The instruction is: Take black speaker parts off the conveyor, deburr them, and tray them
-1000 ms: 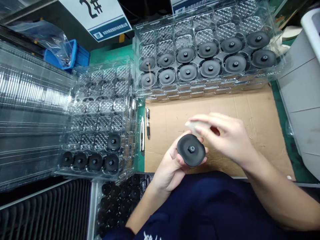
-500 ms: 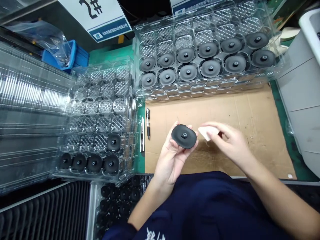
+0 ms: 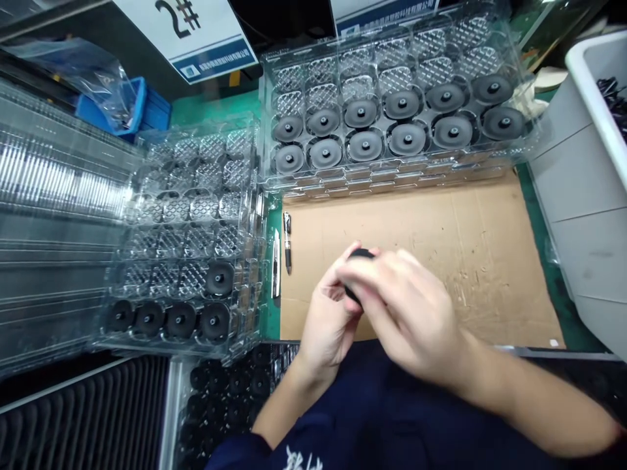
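Note:
Above the cardboard sheet, my left hand [image 3: 329, 313] grips a black round part [image 3: 361, 253] by its rim. My right hand [image 3: 409, 307] lies over the front of that part with bent fingers and covers most of it. Motion blurs the right hand, and whatever its fingers hold is hidden. Behind the hands, a clear tray [image 3: 343, 175] carries two rows of similar black discs in its front pockets. Another clear tray [image 3: 228, 349] on the left has several black discs in its nearest pockets.
A pen [image 3: 287, 245] and a utility knife [image 3: 276, 264] lie left of the hands by the cardboard [image 3: 490, 261]. A grey bin [image 3: 582, 170] stands at the right. At the back left are a blue box [image 3: 155, 109] and a sign [image 3: 206, 39].
My right hand has moved left onto the black disc, and the white piece in its fingers is now out of sight. The disc appears turned more on edge. The view has shifted slightly.

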A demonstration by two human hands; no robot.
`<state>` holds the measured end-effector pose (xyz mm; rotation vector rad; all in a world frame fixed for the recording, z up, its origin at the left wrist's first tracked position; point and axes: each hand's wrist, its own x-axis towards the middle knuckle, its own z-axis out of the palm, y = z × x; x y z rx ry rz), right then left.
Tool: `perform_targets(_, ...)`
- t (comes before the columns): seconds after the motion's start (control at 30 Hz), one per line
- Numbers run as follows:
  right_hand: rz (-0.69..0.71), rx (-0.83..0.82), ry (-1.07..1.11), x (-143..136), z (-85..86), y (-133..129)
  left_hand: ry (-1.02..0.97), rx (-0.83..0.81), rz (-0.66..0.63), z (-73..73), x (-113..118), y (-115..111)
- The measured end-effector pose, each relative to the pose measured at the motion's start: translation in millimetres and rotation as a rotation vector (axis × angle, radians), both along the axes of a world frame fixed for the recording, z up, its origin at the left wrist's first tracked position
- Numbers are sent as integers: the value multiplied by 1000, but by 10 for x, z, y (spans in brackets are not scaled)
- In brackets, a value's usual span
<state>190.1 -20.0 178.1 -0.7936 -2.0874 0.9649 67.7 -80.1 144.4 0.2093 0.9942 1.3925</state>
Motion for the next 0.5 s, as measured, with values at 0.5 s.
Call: perform_targets(0.5, 80, 31, -223, 298, 28, -18, -105, -42, -114, 82, -68, 29)
